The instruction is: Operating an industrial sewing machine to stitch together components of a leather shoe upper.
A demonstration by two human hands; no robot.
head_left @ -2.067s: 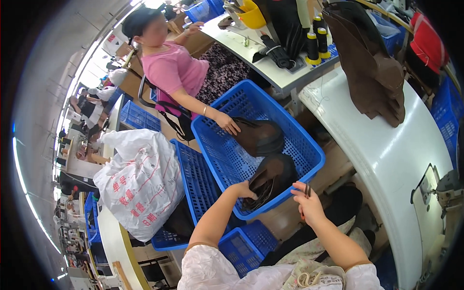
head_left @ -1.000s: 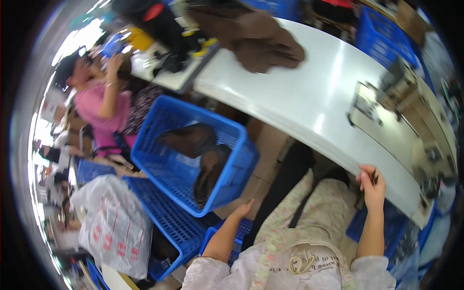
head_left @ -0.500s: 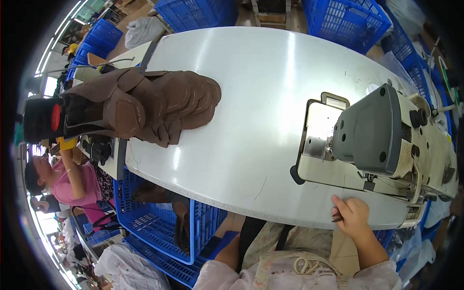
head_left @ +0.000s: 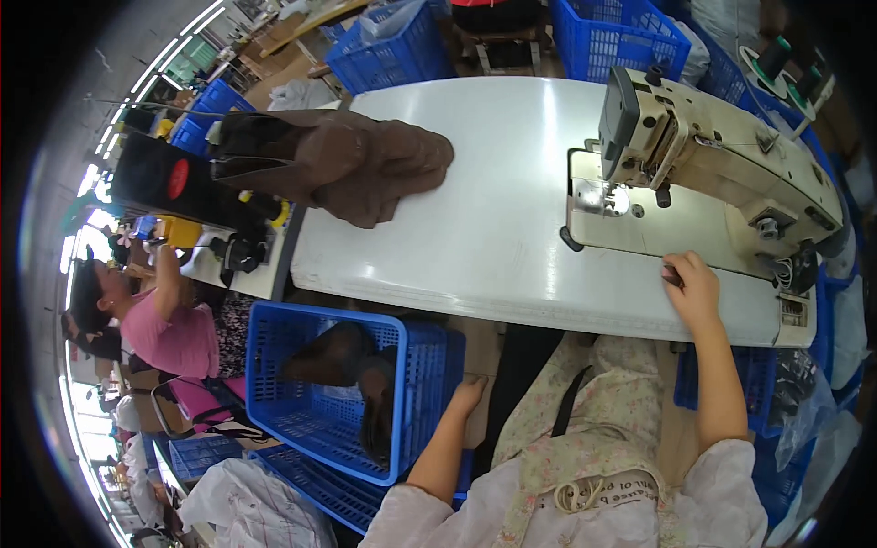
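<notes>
- Right hand (head_left: pixel 692 288): I'm curling fingers round a small dark object (head_left: pixel 673 275), now facing the sewing machine (head_left: pixel 708 169).
- Left hand (head_left: pixel 470 395): I'm leaving shoe uppers (head_left: pixel 331 356) in the blue crate (head_left: pixel 324 310); hold unclear.

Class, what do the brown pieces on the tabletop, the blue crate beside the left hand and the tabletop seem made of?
Brown pieces: matte leather or a leather-like synthetic; they fold softly and barely shine.
Blue crate: probably smooth moulded plastic, given its regular perforations.
White tabletop: perhaps glossy laminate, since it reflects bright streaks.
</notes>
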